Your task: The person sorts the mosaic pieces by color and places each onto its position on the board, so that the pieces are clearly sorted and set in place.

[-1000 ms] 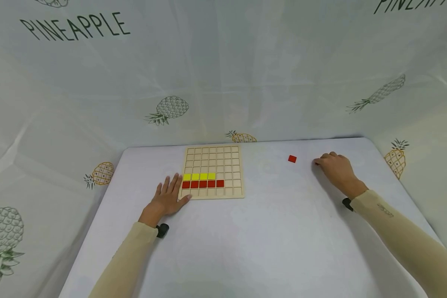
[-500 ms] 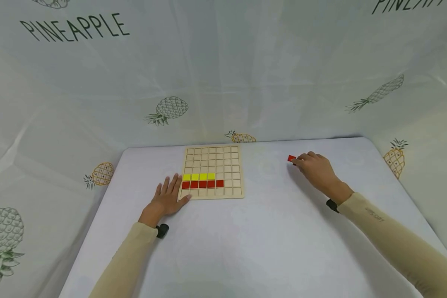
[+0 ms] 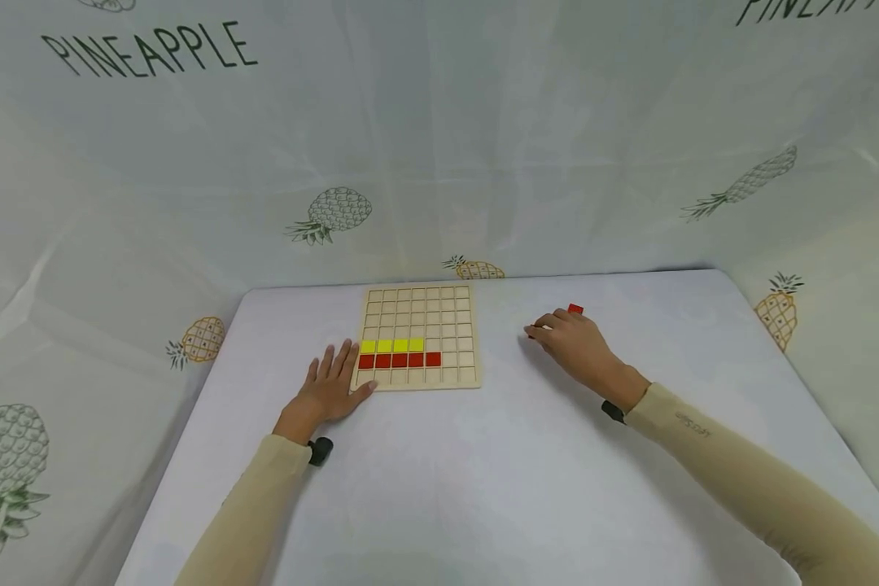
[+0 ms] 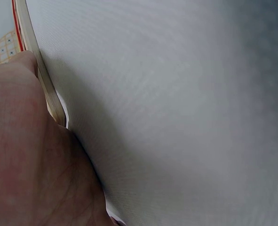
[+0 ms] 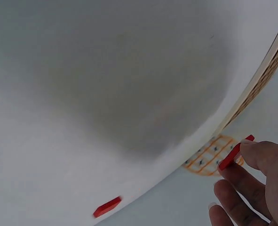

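Observation:
A square wooden grid board (image 3: 450, 319) lies toward the back of the table. One of its rows bears several red tiles (image 3: 400, 360), and the row behind bears several yellow tiles (image 3: 400, 346). My left hand (image 3: 328, 392) rests flat at the board's left front corner, fingers spread and straight, thumb over the front edge. Between thumb and forefinger my right hand (image 3: 575, 346) pinches a red tile (image 5: 236, 152), held over the table to the right of the board. Another red tile (image 3: 575, 308) lies on the table just behind that hand.
The white table (image 3: 439, 488) ends at the back against a hanging pineapple-print cloth (image 3: 557, 163). Each wrist wears a small black camera, such as the left wrist camera (image 3: 321, 451).
My right hand has moved left with the red tile, passing over the loose red tile toward the board. My left hand has stayed in place.

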The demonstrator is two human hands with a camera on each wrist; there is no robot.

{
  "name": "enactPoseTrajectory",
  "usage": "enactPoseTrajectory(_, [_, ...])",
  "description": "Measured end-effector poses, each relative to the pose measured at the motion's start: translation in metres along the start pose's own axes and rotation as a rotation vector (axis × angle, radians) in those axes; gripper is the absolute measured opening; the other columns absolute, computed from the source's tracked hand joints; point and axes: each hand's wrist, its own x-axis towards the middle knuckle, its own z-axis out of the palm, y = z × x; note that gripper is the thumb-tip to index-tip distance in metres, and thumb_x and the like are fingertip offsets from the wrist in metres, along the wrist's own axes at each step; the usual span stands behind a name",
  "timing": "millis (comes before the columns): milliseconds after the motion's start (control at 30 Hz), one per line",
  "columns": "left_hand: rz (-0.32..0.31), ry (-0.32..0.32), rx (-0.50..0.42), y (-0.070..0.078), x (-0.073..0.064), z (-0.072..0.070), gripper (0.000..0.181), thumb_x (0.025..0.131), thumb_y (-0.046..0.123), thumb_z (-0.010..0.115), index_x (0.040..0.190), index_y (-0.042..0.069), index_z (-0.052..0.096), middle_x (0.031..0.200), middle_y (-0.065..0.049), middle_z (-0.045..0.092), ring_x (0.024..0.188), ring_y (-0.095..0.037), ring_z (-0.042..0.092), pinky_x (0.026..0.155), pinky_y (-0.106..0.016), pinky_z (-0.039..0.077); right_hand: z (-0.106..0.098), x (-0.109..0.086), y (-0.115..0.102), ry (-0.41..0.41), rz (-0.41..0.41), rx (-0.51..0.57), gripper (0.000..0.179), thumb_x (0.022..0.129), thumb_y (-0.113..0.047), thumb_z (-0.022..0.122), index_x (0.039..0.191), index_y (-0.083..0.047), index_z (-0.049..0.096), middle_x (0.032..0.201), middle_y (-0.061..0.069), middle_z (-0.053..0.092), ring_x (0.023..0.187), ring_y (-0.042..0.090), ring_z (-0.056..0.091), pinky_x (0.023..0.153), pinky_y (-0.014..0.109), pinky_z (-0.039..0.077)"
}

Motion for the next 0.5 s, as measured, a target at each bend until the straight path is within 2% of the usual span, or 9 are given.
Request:
enactPoseTrajectory(200, [-0.011, -0.013, 0.000, 0.001, 0.001, -0.001, 0.095, 0.107, 0.055, 0.048, 0.169, 0.002, 0.001, 0.177, -0.020, -0.005, 0.162, -0.046, -0.009, 0.127, -0.066, -0.005, 0.006, 0.015, -0.024, -0.053, -0.041, -0.017, 0.034, 0.085, -0.003, 0.088, 0.117, -0.010, 0.081, 0.110, 0.008, 0.078, 0.101, 0.028, 0.072, 0.083, 0.040, 0.062])
enactPoseTrajectory(500, [-0.021, -0.016, 0.009, 0.002, 0.001, -0.001, 0.095, 0.106, 0.056, 0.048, 0.169, 0.003, 0.000, 0.177, -0.020, -0.005, 0.162, -0.046, -0.009, 0.128, -0.065, -0.005, 0.015, 0.033, -0.053, -0.057, -0.111, -0.022, 0.034, 0.086, -0.005, 0.087, 0.119, -0.013, 0.082, 0.111, 0.006, 0.077, 0.103, 0.025, 0.071, 0.088, 0.040, 0.062])
